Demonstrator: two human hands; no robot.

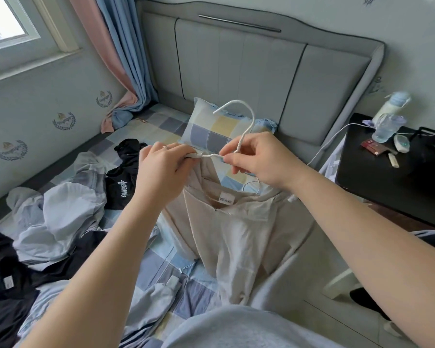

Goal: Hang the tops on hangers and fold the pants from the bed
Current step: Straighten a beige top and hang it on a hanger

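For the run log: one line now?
fitting beige top on white hanger | left hand grips hanger arm | right hand pinches hanger neck

Grey padded headboard, daylit window

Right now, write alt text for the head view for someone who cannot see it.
A left hand and right hand hold a white hanger over a plaid bed, a beige top partly on it. Grey and black clothes lie heaped on the bed to the person's left.
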